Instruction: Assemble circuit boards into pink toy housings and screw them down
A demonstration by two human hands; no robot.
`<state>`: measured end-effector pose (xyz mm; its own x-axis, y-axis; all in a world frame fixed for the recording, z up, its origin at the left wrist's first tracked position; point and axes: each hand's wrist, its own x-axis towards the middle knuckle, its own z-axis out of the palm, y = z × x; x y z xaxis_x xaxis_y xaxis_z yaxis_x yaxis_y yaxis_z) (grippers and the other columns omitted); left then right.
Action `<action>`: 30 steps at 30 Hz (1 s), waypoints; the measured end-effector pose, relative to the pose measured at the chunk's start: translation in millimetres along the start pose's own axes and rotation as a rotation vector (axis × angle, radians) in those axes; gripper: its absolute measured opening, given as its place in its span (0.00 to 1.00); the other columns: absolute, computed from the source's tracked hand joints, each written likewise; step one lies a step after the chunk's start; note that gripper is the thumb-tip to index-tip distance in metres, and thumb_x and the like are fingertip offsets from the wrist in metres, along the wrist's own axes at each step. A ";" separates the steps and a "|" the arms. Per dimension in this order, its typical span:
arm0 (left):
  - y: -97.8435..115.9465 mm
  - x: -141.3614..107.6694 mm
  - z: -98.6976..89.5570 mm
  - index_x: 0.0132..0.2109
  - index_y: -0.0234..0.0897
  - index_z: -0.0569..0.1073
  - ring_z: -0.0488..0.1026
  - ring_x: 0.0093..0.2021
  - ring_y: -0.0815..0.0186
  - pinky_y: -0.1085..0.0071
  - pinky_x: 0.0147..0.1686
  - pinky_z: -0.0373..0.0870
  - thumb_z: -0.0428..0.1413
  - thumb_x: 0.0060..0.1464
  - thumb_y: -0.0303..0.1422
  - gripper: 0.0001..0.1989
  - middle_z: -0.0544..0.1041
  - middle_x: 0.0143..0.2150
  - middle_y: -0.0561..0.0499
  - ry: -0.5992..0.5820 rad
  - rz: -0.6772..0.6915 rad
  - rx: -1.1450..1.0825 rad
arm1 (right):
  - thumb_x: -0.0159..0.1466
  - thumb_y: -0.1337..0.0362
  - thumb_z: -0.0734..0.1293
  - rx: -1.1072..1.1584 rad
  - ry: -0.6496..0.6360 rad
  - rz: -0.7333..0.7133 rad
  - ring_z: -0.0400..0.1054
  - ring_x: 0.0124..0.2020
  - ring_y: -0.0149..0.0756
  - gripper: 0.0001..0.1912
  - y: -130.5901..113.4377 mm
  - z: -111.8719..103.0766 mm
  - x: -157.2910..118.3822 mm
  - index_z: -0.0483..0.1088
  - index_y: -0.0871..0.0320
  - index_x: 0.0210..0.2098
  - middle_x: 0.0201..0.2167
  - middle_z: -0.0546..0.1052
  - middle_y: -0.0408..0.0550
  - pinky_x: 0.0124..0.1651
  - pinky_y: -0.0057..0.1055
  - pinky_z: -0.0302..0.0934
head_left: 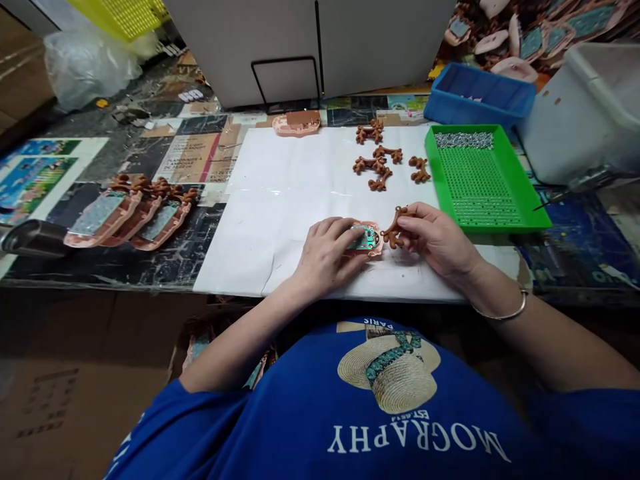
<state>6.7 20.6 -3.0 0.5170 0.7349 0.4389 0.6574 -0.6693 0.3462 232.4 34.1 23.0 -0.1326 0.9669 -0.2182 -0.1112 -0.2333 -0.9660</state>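
Observation:
My left hand [330, 252] is closed over a pink plastic toy shell [376, 248], holding it on the white paper [240, 253]. A green circuit board [369, 237] shows inside the shell, partly covered by my fingers. In the fingertips of my right hand [435, 239] is a brown antler-shaped plastic piece [395, 230], right at the shell's right end. Whether the two parts touch, I cannot tell. Several more brown antler pieces [370, 165] lie beyond my hands. Another pink shell [297, 123] rests at the paper's far edge.
To the right stands a green tray [525, 217] with small metal screws, behind it a blue bin [480, 93] and a whitish container [575, 113]. Several assembled shells with antlers [133, 213] lie at left beside a metal cylinder [35, 238]. A grey panel [370, 47] rises at the back.

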 end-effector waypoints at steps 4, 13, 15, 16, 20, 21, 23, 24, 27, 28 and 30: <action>0.8 0.2 -1.1 0.56 0.38 0.72 0.69 0.58 0.56 0.59 0.56 0.64 0.54 0.64 0.47 0.21 0.75 0.57 0.44 -0.019 -0.023 -0.006 | 0.56 0.60 0.73 -0.005 -0.022 0.040 0.62 0.21 0.25 0.10 1.8 -1.3 1.5 0.70 0.57 0.34 0.26 0.75 0.42 0.22 0.23 0.55; 9.9 -6.9 -4.6 0.56 0.40 0.72 0.68 0.58 0.53 0.56 0.55 0.64 0.54 0.64 0.46 0.19 0.75 0.57 0.44 -0.068 -0.040 0.055 | 0.63 0.62 0.68 -0.273 -0.181 -0.114 0.65 0.26 0.29 0.13 2.4 -5.4 -5.2 0.68 0.53 0.47 0.29 0.72 0.40 0.28 0.27 0.61; 9.9 -7.2 -3.9 0.56 0.40 0.72 0.68 0.57 0.53 0.56 0.55 0.64 0.54 0.64 0.46 0.19 0.75 0.57 0.44 -0.067 -0.040 0.055 | 0.64 0.61 0.67 -0.325 -0.219 -0.139 0.67 0.29 0.30 0.12 5.5 -4.7 -6.2 0.68 0.54 0.48 0.31 0.73 0.42 0.31 0.28 0.62; 9.7 -7.2 -3.5 0.56 0.40 0.72 0.68 0.57 0.53 0.56 0.55 0.64 0.54 0.64 0.45 0.19 0.75 0.57 0.44 -0.067 -0.039 0.058 | 0.65 0.61 0.67 -0.356 -0.221 -0.164 0.68 0.30 0.31 0.12 7.5 -4.6 -6.4 0.68 0.54 0.48 0.32 0.74 0.42 0.32 0.29 0.63; 9.0 -7.0 -2.6 0.56 0.40 0.72 0.68 0.58 0.53 0.56 0.55 0.63 0.54 0.64 0.45 0.19 0.74 0.57 0.44 -0.066 -0.036 0.062 | 0.68 0.61 0.65 -0.541 -0.210 -0.303 0.71 0.38 0.34 0.12 15.0 -4.7 -6.1 0.68 0.52 0.50 0.39 0.76 0.44 0.42 0.33 0.66; 9.0 -6.9 -2.5 0.56 0.40 0.72 0.68 0.58 0.53 0.55 0.56 0.63 0.54 0.64 0.45 0.19 0.74 0.58 0.44 -0.067 -0.038 0.054 | 0.68 0.61 0.65 -0.586 -0.209 -0.334 0.72 0.39 0.35 0.12 15.7 -4.7 -6.0 0.68 0.52 0.51 0.40 0.77 0.44 0.44 0.35 0.67; 9.0 -6.8 -2.5 0.56 0.41 0.71 0.67 0.58 0.53 0.55 0.57 0.63 0.54 0.64 0.45 0.19 0.74 0.58 0.44 -0.071 -0.044 0.034 | 0.68 0.62 0.64 -0.662 -0.210 -0.383 0.73 0.39 0.36 0.11 15.0 -4.6 -5.5 0.69 0.52 0.50 0.40 0.78 0.44 0.45 0.37 0.67; 9.0 -6.6 -2.5 0.56 0.41 0.71 0.67 0.58 0.53 0.55 0.57 0.63 0.54 0.64 0.45 0.19 0.74 0.58 0.44 -0.076 -0.047 0.026 | 0.67 0.62 0.64 -0.691 -0.211 -0.402 0.74 0.38 0.36 0.11 13.8 -4.5 -4.8 0.69 0.53 0.49 0.39 0.78 0.45 0.44 0.37 0.67; 8.6 -6.2 -2.0 0.56 0.41 0.72 0.67 0.58 0.54 0.56 0.57 0.63 0.54 0.64 0.45 0.18 0.73 0.57 0.44 -0.076 -0.043 0.012 | 0.66 0.63 0.65 -0.754 -0.229 -0.428 0.73 0.35 0.37 0.10 8.2 -5.1 0.1 0.71 0.54 0.47 0.37 0.79 0.46 0.41 0.37 0.67; 8.4 -6.1 -1.7 0.56 0.40 0.72 0.67 0.58 0.54 0.56 0.57 0.62 0.54 0.64 0.45 0.18 0.73 0.57 0.44 -0.074 -0.038 0.007 | 0.66 0.63 0.65 -0.782 -0.240 -0.436 0.73 0.34 0.37 0.09 6.3 -5.7 2.4 0.72 0.54 0.45 0.36 0.79 0.46 0.40 0.37 0.67; 7.7 -6.1 -0.9 0.55 0.38 0.72 0.66 0.57 0.53 0.56 0.57 0.62 0.54 0.64 0.45 0.19 0.73 0.57 0.43 -0.064 -0.028 0.000 | 0.65 0.63 0.66 -0.844 -0.254 -0.465 0.72 0.34 0.37 0.06 3.3 -7.2 6.4 0.74 0.55 0.41 0.35 0.78 0.46 0.40 0.37 0.67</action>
<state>8.2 10.9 -2.2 0.5329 0.7585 0.3751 0.6718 -0.6488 0.3574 238.3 40.3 17.4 -0.4714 0.8694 0.1479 0.5182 0.4088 -0.7512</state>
